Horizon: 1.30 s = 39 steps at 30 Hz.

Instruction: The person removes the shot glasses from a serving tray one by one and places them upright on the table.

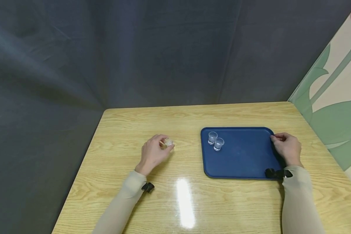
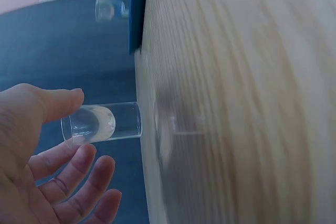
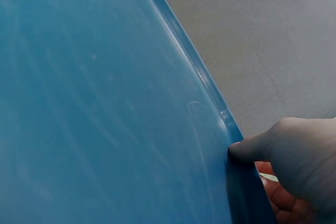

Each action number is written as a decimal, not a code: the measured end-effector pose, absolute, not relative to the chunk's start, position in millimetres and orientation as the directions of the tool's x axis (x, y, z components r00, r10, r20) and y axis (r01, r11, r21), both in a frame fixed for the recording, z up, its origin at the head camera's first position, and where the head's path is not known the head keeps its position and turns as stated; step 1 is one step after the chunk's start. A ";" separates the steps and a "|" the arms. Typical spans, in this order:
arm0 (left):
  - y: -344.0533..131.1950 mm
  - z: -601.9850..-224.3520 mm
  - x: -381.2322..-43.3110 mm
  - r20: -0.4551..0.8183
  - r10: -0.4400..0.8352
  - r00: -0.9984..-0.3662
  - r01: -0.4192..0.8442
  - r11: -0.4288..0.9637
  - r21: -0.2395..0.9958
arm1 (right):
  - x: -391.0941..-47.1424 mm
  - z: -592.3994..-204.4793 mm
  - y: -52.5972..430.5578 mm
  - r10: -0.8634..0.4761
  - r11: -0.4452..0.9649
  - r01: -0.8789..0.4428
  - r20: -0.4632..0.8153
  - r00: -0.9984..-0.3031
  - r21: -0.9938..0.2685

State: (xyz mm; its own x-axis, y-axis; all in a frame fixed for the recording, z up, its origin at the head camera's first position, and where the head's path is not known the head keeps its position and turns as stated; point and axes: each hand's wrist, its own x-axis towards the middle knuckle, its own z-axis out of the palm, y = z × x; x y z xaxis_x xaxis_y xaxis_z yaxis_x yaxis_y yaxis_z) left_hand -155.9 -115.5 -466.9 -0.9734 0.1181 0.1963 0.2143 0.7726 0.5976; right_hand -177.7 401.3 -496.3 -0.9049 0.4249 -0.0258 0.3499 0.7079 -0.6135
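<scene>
My left hand [image 1: 153,152] pinches a small clear shot glass [image 1: 169,142] near its rim, left of the blue tray. In the left wrist view, the thumb lies on one side of the glass [image 2: 125,121] and fingertips on the other. The glass is upright with its base right at the tabletop. On the right, my right hand [image 1: 289,148] grips the tray's right edge; the right wrist view has the thumb over the rim and fingers beneath. Two more clear shot glasses, one [image 1: 213,137] behind the other [image 1: 218,144], stand close together on the tray [image 1: 242,159], toward its left side.
The light wooden table [image 1: 111,182] carries the tray on its right half. Behind and to the left hangs a dark curtain [image 1: 169,55]. A wall with painted leaves [image 1: 339,113] borders the right side.
</scene>
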 end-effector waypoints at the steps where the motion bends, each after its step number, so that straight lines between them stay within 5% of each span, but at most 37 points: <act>1: -120.7 -467.2 -156.4 0.198 0.110 -0.974 0.209 0.775 0.596 | -177.7 -496.0 401.6 0.425 0.708 0.350 -0.025 -0.905 -0.614; 39: -249.5 -462.4 -160.7 0.192 -0.229 -0.954 -0.067 0.790 0.609 | -178.6 -501.4 402.0 0.412 0.729 0.329 0.001 -0.911 -0.600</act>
